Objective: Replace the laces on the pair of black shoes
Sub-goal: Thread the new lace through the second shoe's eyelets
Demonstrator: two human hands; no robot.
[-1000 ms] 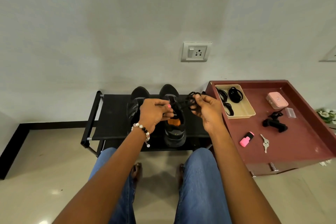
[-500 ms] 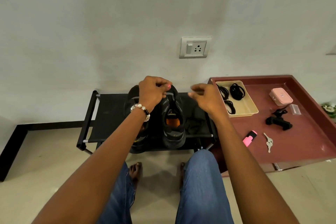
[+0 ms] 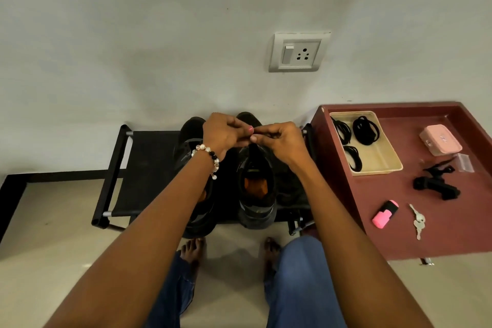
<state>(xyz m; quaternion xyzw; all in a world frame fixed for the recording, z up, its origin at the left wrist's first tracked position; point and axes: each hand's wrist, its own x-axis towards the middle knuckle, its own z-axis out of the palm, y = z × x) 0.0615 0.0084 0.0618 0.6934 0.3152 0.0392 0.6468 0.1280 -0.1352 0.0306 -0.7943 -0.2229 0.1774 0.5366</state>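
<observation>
Head view: the left hand (image 3: 222, 133) and right hand (image 3: 281, 141) meet fingertip to fingertip, fingers curled as if pinching something too small to make out, above the right black lace-up shoe (image 3: 257, 189). Its mate, the left black shoe (image 3: 190, 141), stands just beside it on the black fabric rack (image 3: 143, 168). Black coiled laces (image 3: 365, 130) lie in a beige tray (image 3: 383, 165) at far right.

Home entryway, low black shoe rack (image 3: 149, 168) against plain wall, wall socket (image 3: 297, 53), tiled floor (image 3: 48, 234), keys (image 3: 418, 220)
</observation>
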